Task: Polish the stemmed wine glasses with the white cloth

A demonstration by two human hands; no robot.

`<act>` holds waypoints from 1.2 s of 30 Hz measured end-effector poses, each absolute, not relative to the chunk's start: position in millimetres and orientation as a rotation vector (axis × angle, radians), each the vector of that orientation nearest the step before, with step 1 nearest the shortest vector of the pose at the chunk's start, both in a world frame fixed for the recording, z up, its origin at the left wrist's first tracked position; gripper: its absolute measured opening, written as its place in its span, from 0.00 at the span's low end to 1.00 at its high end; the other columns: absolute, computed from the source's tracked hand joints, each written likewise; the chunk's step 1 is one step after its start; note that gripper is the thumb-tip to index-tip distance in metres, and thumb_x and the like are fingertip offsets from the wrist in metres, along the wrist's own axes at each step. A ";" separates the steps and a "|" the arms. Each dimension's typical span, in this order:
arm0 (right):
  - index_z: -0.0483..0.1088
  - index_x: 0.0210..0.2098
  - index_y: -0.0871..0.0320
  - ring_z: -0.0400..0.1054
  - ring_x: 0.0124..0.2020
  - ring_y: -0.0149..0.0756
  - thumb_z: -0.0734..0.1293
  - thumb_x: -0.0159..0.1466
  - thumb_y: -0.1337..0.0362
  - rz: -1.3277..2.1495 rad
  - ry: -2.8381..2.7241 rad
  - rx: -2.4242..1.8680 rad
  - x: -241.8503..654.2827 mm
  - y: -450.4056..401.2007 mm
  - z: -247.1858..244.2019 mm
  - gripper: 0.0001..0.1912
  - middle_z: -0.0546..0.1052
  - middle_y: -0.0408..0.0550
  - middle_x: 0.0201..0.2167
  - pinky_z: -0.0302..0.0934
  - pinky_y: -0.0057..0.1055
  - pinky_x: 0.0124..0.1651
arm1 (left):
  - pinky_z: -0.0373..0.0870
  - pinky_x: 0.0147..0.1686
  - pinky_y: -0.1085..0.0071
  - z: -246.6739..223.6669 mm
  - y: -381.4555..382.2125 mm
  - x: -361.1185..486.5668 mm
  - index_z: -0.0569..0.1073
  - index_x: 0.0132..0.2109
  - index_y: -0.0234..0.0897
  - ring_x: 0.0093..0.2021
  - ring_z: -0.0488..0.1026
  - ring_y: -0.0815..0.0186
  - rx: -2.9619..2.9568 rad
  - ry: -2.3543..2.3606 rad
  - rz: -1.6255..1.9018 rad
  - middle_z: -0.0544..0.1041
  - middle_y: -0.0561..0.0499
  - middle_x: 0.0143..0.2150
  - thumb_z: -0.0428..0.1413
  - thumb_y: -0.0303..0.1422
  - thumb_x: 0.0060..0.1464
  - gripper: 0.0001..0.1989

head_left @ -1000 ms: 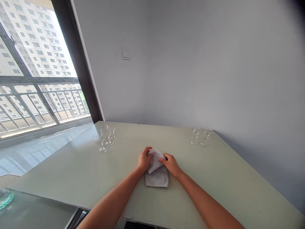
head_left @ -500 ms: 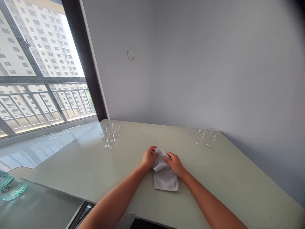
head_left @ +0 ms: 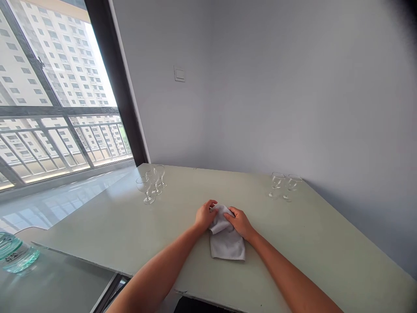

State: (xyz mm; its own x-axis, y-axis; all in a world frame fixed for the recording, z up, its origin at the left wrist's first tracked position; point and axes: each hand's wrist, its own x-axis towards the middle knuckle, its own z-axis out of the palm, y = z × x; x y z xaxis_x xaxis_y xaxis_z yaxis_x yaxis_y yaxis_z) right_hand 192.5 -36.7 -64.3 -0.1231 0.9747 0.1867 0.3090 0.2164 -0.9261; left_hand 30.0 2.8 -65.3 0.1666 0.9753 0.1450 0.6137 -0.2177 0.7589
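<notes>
Left hand (head_left: pixel 206 215) and right hand (head_left: pixel 240 224) grip folded white towel (head_left: pixel 226 241) on pale green table (head_left: pixel 312 243); three stemmed glasses (head_left: pixel 151 182) and two stemmed glasses (head_left: pixel 283 186) stand well apart, beyond the hands.

Pale grey wall (head_left: pixel 260 87) dead ahead, a small light switch (head_left: pixel 179 74) on it! Left, a dark-framed window (head_left: pixel 61 87) floods daylight past a balcony railing (head_left: pixel 65 139) and apartment towers (head_left: pixel 55 56).

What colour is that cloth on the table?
The folded cloth is plain pale grey, shown best in the head view.

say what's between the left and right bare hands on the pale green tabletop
The head view shows a folded white cloth towel between the left hand and the right hand, both touching it.
</notes>
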 end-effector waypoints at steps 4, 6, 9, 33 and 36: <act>0.66 0.29 0.59 0.59 0.25 0.30 0.61 0.56 0.55 0.940 -1.598 -1.220 192.8 -37.1 -63.3 0.13 0.66 0.40 0.23 0.54 0.26 0.29 | 0.62 0.33 0.76 -64.3 2.6 29.9 0.70 0.45 0.43 0.36 0.68 0.69 1.909 1.496 0.879 0.73 0.53 0.40 0.52 0.30 0.46 0.16; 0.67 0.29 0.59 0.59 0.25 0.30 0.61 0.56 0.55 0.951 -1.590 -1.213 192.6 -37.3 -63.7 0.13 0.67 0.40 0.23 0.54 0.26 0.28 | 0.62 0.33 0.76 -64.3 2.5 29.3 0.70 0.45 0.43 0.36 0.68 0.69 1.910 1.485 0.893 0.73 0.53 0.40 0.52 0.31 0.46 0.15; 0.68 0.29 0.59 0.59 0.25 0.30 0.62 0.55 0.55 1.004 -1.554 -1.199 192.0 -37.4 -64.5 0.13 0.67 0.40 0.23 0.54 0.25 0.28 | 0.62 0.32 0.75 -66.0 2.2 28.7 0.70 0.44 0.43 0.34 0.68 0.69 1.900 1.482 0.905 0.73 0.54 0.38 0.53 0.31 0.46 0.15; 0.70 0.30 0.57 0.70 0.25 0.41 0.70 0.47 0.58 1.508 -0.749 -0.989 217.3 -32.3 -62.0 0.13 0.76 0.45 0.24 0.63 0.34 0.25 | 0.57 0.51 0.60 -40.5 61.5 -142.5 0.49 0.58 0.37 0.57 0.57 0.53 0.593 2.232 1.790 0.56 0.37 0.57 0.57 0.34 0.42 0.37; 0.69 0.30 0.56 0.70 0.25 0.41 0.69 0.49 0.56 1.490 -0.791 -0.995 216.9 -34.9 -60.6 0.13 0.76 0.45 0.25 0.63 0.33 0.24 | 0.62 0.46 0.60 -41.6 64.9 -151.3 0.51 0.57 0.38 0.50 0.65 0.54 0.690 2.214 1.695 0.66 0.39 0.51 0.57 0.35 0.43 0.35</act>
State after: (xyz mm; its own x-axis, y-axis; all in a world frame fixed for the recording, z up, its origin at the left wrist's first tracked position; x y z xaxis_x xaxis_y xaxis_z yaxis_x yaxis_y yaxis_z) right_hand 216.9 -34.9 -60.6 -0.0224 0.9871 -0.1587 -0.4212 -0.1533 -0.8939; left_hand -151.3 64.9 -41.6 -0.8506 0.5207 0.0733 0.2065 0.2026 0.9572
